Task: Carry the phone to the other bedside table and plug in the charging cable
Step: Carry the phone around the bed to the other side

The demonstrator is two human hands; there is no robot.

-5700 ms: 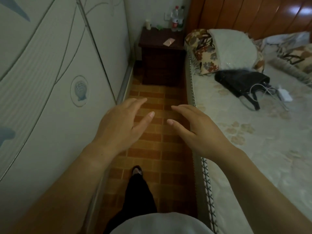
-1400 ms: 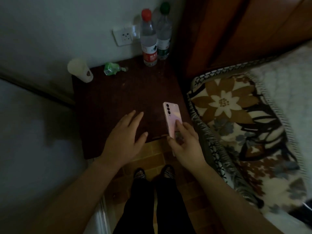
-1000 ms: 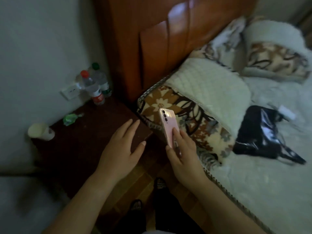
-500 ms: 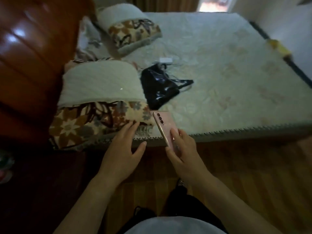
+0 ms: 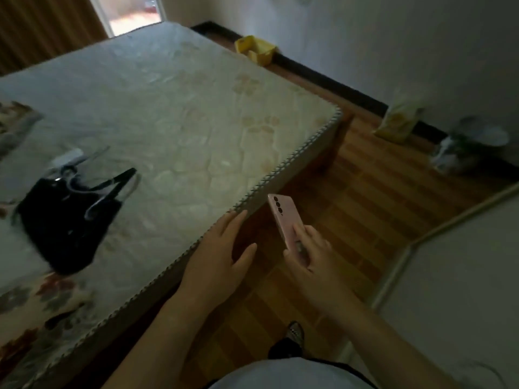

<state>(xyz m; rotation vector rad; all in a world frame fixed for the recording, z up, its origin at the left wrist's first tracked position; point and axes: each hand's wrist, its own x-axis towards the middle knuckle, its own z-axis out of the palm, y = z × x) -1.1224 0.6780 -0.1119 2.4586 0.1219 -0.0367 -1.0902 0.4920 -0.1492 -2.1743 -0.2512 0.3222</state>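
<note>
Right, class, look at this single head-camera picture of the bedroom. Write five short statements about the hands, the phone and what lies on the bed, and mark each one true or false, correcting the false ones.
1. The right hand holds the pink phone. True.
2. The phone shows its screen to the camera. False: its back, with the camera lenses, faces up.
3. The left hand is empty, fingers spread, near the mattress edge. True.
4. The black bag sits on the floor. False: it lies on the mattress.
5. A charging cable is plugged into the phone. False: no cable is attached to it.
</note>
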